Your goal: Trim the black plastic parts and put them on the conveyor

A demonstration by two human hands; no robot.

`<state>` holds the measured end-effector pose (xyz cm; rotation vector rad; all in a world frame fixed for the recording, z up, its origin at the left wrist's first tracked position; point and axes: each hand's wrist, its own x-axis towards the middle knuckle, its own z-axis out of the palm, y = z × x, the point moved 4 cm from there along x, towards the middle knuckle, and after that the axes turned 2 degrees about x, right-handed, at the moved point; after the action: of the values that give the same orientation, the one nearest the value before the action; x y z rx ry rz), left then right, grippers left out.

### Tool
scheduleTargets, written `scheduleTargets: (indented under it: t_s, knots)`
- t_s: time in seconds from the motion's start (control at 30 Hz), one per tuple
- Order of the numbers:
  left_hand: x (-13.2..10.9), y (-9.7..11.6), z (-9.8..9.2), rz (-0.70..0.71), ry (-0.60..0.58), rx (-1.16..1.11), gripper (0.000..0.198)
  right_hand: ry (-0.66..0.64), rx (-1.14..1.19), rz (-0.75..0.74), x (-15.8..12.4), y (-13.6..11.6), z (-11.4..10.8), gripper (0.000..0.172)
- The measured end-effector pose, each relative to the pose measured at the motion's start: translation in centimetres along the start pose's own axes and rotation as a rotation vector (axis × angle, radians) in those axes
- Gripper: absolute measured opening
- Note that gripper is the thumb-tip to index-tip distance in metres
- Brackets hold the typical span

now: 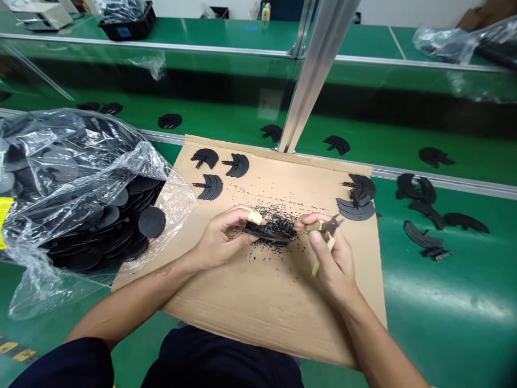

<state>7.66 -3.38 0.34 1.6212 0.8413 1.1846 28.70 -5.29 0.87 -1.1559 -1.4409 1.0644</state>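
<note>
Left hand [220,240], 1: pinches a black part [269,235] at its left edge, above scattered black bits [278,218] on a cardboard sheet [242,302]; right hand [337,261], 1: grips yellow-handled cutters [330,243], near the part; curved black pieces [212,187], 3: lie at the sheet's far left; plastic bag [81,156], 1: holds black discs [152,222], at left.

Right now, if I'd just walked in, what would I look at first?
Probably the big clear bag spilling black discs on the left. Next, perhaps, the black bits scattered around the middle of the cardboard. Close by them, the left hand holds a black part, and the right hand holds yellow-handled cutters.
</note>
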Motion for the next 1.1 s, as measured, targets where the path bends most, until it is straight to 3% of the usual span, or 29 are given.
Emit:
scheduleTargets:
  t_s: [0.33, 0.77, 1.1]
  knots:
    - [-0.3, 0.8, 0.4, 0.16, -0.073, 0.128, 0.025, -0.127, -0.747, -0.329, -0.1, -0.1, 0.7, 0.014]
    - [-0.7, 1.1, 1.0, 0.249, -0.114, 0.179, 0.023, -0.223, -0.809, -0.45, -0.4, -0.4, 0.9, 0.008]
    - [-0.9, 1.4, 0.7, 0.288, -0.048, 0.199, 0.021, -0.262, -0.77, -0.462, -0.4, -0.5, 1.0, 0.007]
